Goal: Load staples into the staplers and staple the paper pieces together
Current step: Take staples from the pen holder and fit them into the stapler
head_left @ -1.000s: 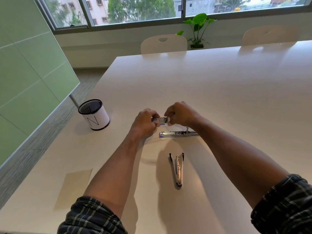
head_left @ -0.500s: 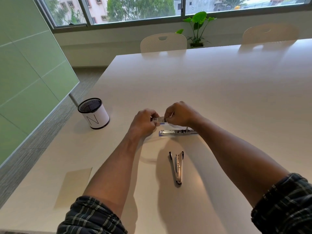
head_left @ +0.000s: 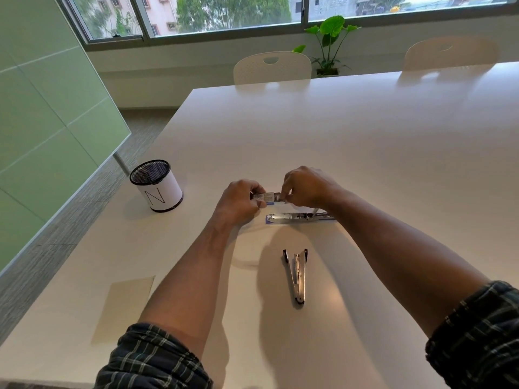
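Holding item one, your left hand point(head_left: 241, 202) pinches a small staple box point(head_left: 265, 197) by its left end, barcode label up, above the middle of the white table point(head_left: 365, 141); your right hand point(head_left: 304, 186) closes thumb and fingertips on the box's right end, where a grey piece, possibly its inner tray, shows between the two hands, though it is too small to tell for certain. Item two: a stapler point(head_left: 300, 217), opened out flat and lying crosswise on the table just on your side of the hands, bright metal channel up, blue base edge showing along its near side, its right end hidden behind your right wrist. Item three: a second stapler point(head_left: 297, 275), slim and metal, lying nearer the table's near edge, its two arms spread in a narrow V with black tips pointing away from you and the hinge end toward you, well apart from the first. Item four: a sheet of tan paper point(head_left: 125, 307), flat near the table's near-left corner, beside your left forearm. Item five: a black mesh pen cup point(head_left: 157, 186) with a white wrap marked N, upright close to the left edge. Both plaid sleeves point(head_left: 151, 357) are pushed up the forearms.
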A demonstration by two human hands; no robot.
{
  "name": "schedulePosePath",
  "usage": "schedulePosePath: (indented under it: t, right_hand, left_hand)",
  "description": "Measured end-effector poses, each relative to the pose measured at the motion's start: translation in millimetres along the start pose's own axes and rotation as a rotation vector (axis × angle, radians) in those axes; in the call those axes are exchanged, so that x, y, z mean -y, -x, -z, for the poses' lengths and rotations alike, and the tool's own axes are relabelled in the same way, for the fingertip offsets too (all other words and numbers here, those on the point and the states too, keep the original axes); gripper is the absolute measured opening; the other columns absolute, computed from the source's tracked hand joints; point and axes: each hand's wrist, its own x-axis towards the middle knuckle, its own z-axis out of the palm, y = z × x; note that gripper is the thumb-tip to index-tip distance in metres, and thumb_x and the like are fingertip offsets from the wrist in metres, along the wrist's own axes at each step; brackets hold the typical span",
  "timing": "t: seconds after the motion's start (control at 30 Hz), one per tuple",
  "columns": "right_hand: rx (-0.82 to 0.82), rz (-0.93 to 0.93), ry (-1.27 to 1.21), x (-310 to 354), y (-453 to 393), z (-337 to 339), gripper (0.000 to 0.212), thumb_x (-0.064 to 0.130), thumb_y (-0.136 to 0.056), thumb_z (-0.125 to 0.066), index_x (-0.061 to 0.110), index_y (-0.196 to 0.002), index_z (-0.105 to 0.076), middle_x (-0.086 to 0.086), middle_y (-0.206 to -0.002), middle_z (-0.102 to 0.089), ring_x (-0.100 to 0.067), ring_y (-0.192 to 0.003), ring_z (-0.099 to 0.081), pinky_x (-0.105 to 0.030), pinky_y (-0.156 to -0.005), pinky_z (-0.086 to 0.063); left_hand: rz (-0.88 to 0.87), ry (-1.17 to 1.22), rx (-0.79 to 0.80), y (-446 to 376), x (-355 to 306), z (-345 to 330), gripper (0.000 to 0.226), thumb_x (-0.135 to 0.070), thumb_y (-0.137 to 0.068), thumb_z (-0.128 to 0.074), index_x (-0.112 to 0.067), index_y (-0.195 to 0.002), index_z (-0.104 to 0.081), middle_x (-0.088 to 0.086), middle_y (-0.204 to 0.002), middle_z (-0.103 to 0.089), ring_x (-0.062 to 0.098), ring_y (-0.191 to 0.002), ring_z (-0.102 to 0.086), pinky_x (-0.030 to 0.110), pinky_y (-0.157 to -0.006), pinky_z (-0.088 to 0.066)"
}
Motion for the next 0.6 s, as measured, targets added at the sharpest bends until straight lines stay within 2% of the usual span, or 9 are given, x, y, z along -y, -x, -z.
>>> schedulePosePath:
  t: [0.13,0.27,0.37,0.6]
  right_hand:
    - [0.0,0.022,0.005,-4.5,0.9,2.9,0.021,0.016,-0.083,-0.07,0.033,-0.089,-0.082,0.014,-0.097,-0.076,-0.012,-0.088,-0.07,-0.03,-0.069,-0.055]
    - [-0.022,0.068,0.018,-0.6,-1.8,5.6,0.021,0.019,-0.086,-0.071,0.037,-0.095,-0.08,0.016,-0.099,-0.074,-0.009,-0.09,-0.067,-0.032,-0.072,-0.056]
    - [0.02,0.11,0.041,2.1,-4.0,4.5,0.025,0.019,-0.088,-0.071,0.039,-0.098,-0.081,0.016,-0.102,-0.074,-0.01,-0.092,-0.067,-0.032,-0.072,-0.055]
    - [0.076,0.19,0.153,9.3,-5.6,8.6,0.025,0.017,-0.093,-0.064,0.033,-0.101,-0.081,0.009,-0.103,-0.071,-0.018,-0.091,-0.069,-0.038,-0.076,-0.057]
  left_hand:
    - [0.007,0.011,0.014,-0.2,-0.2,0.1,0.024,-0.017,-0.083,-0.082,-0.018,-0.107,-0.077,-0.002,-0.106,-0.076,0.014,-0.094,-0.069,0.031,-0.085,-0.058]
    - [0.01,0.009,0.012,-0.4,-1.2,0.4,0.024,-0.017,-0.083,-0.082,-0.018,-0.106,-0.077,-0.001,-0.105,-0.076,0.014,-0.093,-0.07,0.031,-0.085,-0.059]
    - [0.016,0.011,0.016,-0.7,-0.4,-0.5,0.023,-0.017,-0.083,-0.082,-0.019,-0.106,-0.077,-0.001,-0.104,-0.076,0.014,-0.093,-0.07,0.03,-0.084,-0.059]
    - [0.012,0.01,0.021,-1.8,-1.5,1.5,0.021,-0.016,-0.081,-0.082,-0.021,-0.1,-0.078,-0.001,-0.099,-0.077,0.015,-0.092,-0.071,0.033,-0.085,-0.057]
